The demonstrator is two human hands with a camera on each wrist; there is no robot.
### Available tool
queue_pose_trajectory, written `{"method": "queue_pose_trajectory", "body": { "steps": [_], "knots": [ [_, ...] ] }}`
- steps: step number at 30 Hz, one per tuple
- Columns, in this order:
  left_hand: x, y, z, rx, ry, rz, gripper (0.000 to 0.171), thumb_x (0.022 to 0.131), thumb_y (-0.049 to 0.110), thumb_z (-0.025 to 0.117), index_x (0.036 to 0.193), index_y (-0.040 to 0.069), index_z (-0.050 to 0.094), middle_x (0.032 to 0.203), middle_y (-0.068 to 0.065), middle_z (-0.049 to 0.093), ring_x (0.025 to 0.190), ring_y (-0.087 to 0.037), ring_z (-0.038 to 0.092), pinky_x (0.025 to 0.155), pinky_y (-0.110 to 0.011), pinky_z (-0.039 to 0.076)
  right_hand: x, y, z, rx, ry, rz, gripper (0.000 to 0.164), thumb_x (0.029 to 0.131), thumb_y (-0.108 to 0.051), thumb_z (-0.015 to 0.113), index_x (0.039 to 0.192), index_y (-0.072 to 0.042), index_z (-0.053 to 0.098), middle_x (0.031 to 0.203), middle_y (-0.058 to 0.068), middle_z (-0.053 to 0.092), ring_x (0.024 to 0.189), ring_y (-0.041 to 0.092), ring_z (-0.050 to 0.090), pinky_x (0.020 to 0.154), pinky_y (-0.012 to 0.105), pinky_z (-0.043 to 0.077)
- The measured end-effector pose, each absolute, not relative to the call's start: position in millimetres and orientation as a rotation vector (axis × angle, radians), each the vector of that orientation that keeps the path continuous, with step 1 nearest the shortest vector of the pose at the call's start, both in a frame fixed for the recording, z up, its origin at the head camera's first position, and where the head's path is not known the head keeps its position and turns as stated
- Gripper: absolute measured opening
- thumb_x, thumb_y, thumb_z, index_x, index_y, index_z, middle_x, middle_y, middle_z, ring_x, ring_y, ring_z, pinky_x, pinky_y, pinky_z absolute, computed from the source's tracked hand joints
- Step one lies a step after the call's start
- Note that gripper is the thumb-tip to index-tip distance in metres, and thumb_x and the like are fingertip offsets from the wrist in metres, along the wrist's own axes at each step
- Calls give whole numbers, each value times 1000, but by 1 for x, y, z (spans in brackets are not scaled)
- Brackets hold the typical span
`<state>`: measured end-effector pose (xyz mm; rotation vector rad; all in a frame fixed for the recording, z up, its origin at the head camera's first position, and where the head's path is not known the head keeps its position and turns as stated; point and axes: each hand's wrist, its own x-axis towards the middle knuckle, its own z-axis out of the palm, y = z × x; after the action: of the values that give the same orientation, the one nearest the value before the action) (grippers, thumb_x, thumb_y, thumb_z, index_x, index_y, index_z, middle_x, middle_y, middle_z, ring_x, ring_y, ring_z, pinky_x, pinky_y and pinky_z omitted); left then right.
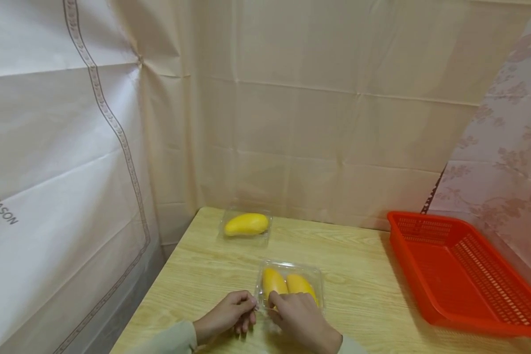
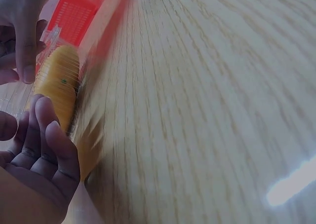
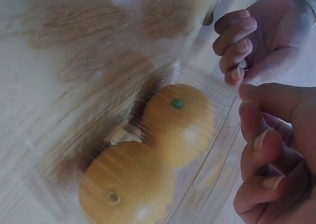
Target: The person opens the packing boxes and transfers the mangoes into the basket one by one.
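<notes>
Two yellow mangoes (image 1: 273, 280) lie side by side in a clear plastic clamshell box (image 1: 322, 285) near the table's front. In the right wrist view, a mango (image 3: 126, 179) shows through the ribbed clear wall. At the box's near left corner, my left hand (image 1: 231, 313) pinches the rim between thumb and index finger, its other fingers loosely bent. My right hand (image 1: 303, 317) is close beside it, thumb and index fingertip meeting at the near rim (image 3: 228, 119). Fingers partly hide the near edge in the head view.
Farther back on the wood-grain table (image 1: 345, 255), another clear box (image 1: 265, 238) holds a single yellow mango (image 1: 247, 224). A red plastic basket (image 1: 451, 275) stands at the right. Hanging cloth (image 1: 292, 123) encloses the back and sides.
</notes>
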<state>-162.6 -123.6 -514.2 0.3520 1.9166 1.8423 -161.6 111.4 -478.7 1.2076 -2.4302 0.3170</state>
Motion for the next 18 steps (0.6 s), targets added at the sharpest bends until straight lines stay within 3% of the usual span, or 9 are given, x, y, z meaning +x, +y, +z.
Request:
{"method": "queue_pose_trajectory", "body": {
  "steps": [18],
  "knots": [
    [-166, -118, -511, 318, 1930, 1828, 28, 108, 20, 51, 106, -7, 59, 79, -5, 67, 56, -10, 56, 49, -23, 43, -157, 124, -478, 997, -2296, 99, 40, 82, -26, 83, 68, -19, 47, 54, -13, 30, 46, 3, 22, 40, 20, 16]
  ]
}}
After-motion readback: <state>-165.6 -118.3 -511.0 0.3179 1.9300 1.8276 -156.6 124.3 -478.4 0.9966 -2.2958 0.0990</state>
